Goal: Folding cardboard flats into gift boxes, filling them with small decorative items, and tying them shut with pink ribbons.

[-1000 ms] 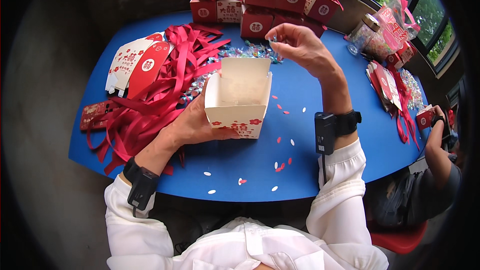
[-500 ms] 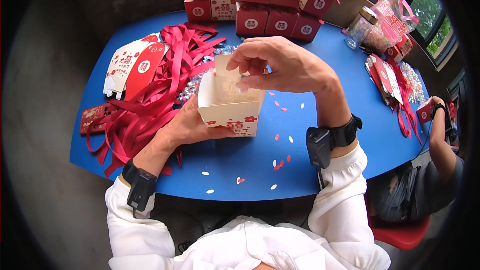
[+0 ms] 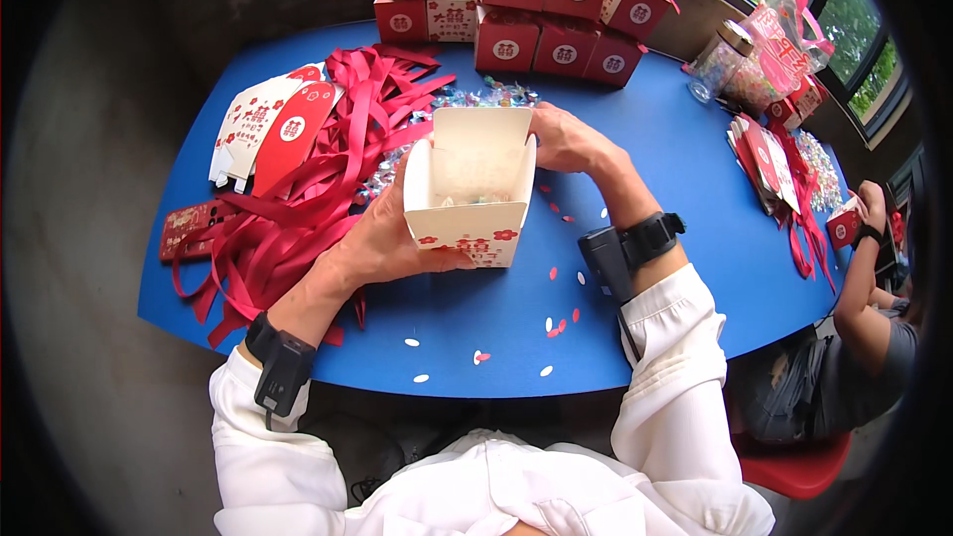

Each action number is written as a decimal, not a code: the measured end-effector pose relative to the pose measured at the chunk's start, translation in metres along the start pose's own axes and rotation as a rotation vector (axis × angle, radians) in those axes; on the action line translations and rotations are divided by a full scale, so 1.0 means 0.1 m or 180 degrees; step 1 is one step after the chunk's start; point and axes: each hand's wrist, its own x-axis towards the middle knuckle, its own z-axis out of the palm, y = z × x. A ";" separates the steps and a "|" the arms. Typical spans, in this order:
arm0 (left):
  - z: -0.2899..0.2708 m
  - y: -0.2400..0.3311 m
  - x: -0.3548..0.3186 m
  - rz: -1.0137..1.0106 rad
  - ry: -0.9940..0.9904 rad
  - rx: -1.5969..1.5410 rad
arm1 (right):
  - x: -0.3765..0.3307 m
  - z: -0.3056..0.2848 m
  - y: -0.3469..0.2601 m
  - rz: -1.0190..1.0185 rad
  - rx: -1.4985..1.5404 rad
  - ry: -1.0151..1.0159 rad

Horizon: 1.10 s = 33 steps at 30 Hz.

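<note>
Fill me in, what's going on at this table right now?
A person holds an open white paper box on the blue table, left hand cupping its side, right hand at its far rim. A few small wrapped sweets lie inside. Red ribbons and flat box blanks sit to the left, finished red boxes stacked behind. Another person's hand holds a small red box at the right edge.

One head-worn fisheye view – looking steeply down, close over the blue table – edges bending outward.
</note>
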 end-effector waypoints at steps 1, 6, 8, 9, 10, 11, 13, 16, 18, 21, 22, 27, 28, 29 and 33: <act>0.01 -0.01 0.02 0.0003 -0.0001 0.0024 | 0.03 0.08 0.08 0.0040 -0.0123 0.0025; -0.01 0.02 0.00 -0.0413 0.0055 -0.0454 | -0.07 -0.13 -0.05 0.0261 -0.0095 -0.0227; -0.01 0.04 0.00 -0.0529 0.0033 -0.0495 | -0.10 -0.23 -0.03 0.0396 -0.0150 -0.0396; -0.01 0.03 0.00 -0.0502 0.0047 -0.0497 | -0.13 -0.26 -0.05 0.0628 0.0057 -0.0378; -0.01 0.02 0.00 -0.0485 0.0051 -0.0497 | -0.14 -0.27 -0.05 0.0633 0.0058 -0.0370; -0.01 0.01 0.01 -0.0472 0.0057 -0.0495 | -0.14 -0.27 -0.07 0.0720 -0.0048 -0.0383; -0.01 0.00 0.01 -0.0481 0.0053 -0.0517 | -0.14 -0.26 -0.10 0.0807 -0.0152 -0.0393; 0.00 -0.03 0.01 -0.0349 0.0091 -0.0542 | -0.13 -0.23 -0.16 0.0811 -0.0174 -0.0593; 0.00 -0.04 0.01 -0.0296 0.0082 -0.0503 | -0.11 -0.19 -0.12 0.0209 -0.0107 -0.0483; 0.00 -0.02 0.01 -0.0425 0.0035 -0.0554 | -0.13 -0.23 -0.07 0.0379 0.0154 -0.0317; 0.00 -0.03 0.00 -0.0493 0.0021 -0.0602 | -0.15 -0.26 -0.06 0.0379 0.0154 -0.0321; -0.01 -0.04 0.01 -0.0390 0.0019 -0.0401 | -0.23 -0.40 -0.04 0.0724 0.0185 -0.0157; 0.00 -0.03 0.01 -0.0416 0.0018 -0.0394 | -0.24 -0.43 -0.05 0.0806 0.0269 -0.0129; 0.00 -0.03 0.01 -0.0446 0.0019 -0.0386 | -0.25 -0.47 -0.10 0.0806 0.0269 -0.0126; 0.01 -0.03 0.01 -0.0289 0.0098 -0.0533 | -0.22 -0.66 -0.48 -0.0147 0.1694 0.0510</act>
